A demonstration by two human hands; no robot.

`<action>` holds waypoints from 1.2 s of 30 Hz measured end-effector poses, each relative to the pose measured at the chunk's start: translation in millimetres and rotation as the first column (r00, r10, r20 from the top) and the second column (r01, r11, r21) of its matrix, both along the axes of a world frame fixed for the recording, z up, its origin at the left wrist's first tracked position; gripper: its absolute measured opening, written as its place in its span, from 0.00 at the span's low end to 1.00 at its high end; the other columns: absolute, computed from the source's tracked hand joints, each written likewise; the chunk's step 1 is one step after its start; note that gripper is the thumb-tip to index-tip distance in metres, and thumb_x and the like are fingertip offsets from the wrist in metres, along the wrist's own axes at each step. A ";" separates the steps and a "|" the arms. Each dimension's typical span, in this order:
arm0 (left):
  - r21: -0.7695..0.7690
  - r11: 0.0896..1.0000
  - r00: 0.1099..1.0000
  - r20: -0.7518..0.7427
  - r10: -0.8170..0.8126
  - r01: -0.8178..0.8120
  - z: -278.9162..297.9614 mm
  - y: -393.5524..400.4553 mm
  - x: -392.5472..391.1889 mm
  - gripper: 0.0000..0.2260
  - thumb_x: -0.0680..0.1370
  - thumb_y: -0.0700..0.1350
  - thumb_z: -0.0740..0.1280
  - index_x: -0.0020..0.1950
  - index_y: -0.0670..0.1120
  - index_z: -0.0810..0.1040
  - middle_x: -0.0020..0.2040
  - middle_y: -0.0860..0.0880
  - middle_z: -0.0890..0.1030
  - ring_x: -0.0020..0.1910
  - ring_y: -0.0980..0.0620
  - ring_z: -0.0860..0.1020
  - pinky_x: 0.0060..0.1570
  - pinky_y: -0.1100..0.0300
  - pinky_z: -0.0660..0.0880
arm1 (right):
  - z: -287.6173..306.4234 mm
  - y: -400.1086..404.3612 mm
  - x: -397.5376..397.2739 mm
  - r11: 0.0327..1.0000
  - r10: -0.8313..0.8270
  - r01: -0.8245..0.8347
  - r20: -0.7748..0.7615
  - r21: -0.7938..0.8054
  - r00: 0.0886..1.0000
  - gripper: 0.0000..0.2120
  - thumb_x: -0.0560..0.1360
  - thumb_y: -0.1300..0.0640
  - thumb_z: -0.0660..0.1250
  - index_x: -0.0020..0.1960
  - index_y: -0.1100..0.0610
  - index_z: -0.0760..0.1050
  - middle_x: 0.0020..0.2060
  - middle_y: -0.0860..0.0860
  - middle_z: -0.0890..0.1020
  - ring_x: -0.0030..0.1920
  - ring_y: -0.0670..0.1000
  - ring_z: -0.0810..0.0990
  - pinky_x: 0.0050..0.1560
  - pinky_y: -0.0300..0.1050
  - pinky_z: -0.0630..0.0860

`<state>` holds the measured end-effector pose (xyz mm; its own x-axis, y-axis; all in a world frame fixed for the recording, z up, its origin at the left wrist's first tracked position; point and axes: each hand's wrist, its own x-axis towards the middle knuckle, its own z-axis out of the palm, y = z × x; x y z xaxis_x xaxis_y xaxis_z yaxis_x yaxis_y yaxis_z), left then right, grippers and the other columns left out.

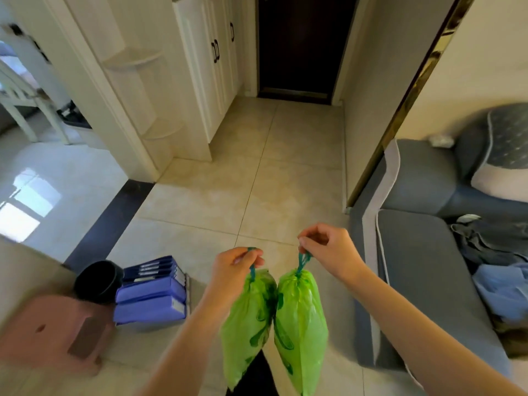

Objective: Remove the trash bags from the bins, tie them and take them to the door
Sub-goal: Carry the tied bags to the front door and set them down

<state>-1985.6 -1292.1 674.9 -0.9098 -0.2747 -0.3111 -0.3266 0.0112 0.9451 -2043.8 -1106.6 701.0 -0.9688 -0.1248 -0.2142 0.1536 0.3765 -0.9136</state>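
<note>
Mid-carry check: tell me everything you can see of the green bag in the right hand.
The right-hand bag is thin, glossy bright green plastic with darker green printed shapes. Its mouth is gathered tight at the top by a teal drawstring. The right hand pinches that drawstring, so the bag hangs upright and clear of the tiled floor. It looks elongated and only partly filled. Its left side touches the left-hand bag; its bottom runs out of view.
</note>
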 end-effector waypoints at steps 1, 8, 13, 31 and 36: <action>0.009 1.000 1.000 0.001 -0.019 0.019 -3.5 -0.9 -24.3 0.07 0.78 0.35 0.63 0.47 0.40 0.82 0.37 0.47 0.82 0.32 0.64 0.81 0.35 0.74 0.74 | -1.6 -1.7 -22.5 1.000 -0.011 0.011 0.002 0.009 1.000 0.08 0.72 0.65 0.69 0.37 0.54 0.78 0.30 0.50 0.83 0.33 0.46 0.82 0.43 0.44 0.79; 0.029 0.993 0.993 0.026 -0.113 0.112 -5.2 -17.4 -193.6 0.08 0.78 0.34 0.62 0.50 0.35 0.81 0.37 0.44 0.82 0.32 0.61 0.81 0.40 0.71 0.77 | 4.8 -16.9 -179.5 0.994 -0.107 0.107 -0.006 0.038 0.994 0.11 0.71 0.65 0.69 0.34 0.51 0.78 0.25 0.48 0.81 0.27 0.42 0.78 0.40 0.43 0.76; -0.012 0.991 0.991 0.015 -0.136 0.136 0.7 -15.8 -308.4 0.08 0.78 0.34 0.62 0.49 0.36 0.81 0.37 0.43 0.82 0.30 0.64 0.80 0.34 0.74 0.74 | 9.1 -15.9 -286.1 0.991 -0.134 0.134 -0.015 0.018 0.991 0.10 0.71 0.65 0.69 0.36 0.52 0.78 0.30 0.49 0.82 0.31 0.44 0.78 0.44 0.43 0.77; -0.003 0.992 0.991 0.037 0.129 -0.129 1.1 4.4 -717.2 0.09 0.76 0.38 0.65 0.41 0.45 0.83 0.35 0.47 0.83 0.37 0.54 0.81 0.43 0.61 0.74 | 11.1 -3.7 -703.1 1.000 -0.016 0.016 0.007 -0.025 1.000 0.14 0.67 0.68 0.66 0.33 0.50 0.78 0.28 0.48 0.81 0.34 0.48 0.79 0.46 0.49 0.79; 0.004 0.994 0.994 0.014 0.108 -0.109 9.1 2.3 -833.6 0.09 0.76 0.37 0.66 0.38 0.45 0.83 0.31 0.52 0.82 0.37 0.53 0.81 0.41 0.62 0.74 | 17.0 -7.4 -820.1 0.998 -0.037 0.037 0.004 -0.057 0.999 0.16 0.69 0.71 0.62 0.33 0.53 0.78 0.29 0.47 0.81 0.29 0.38 0.78 0.39 0.34 0.75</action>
<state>-2819.2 -1289.8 684.0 -0.8705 -0.3700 -0.3245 -0.3381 -0.0296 0.9406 -2863.9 -1114.0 718.0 -0.9723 -0.1009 -0.2107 0.1692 0.3180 -0.9329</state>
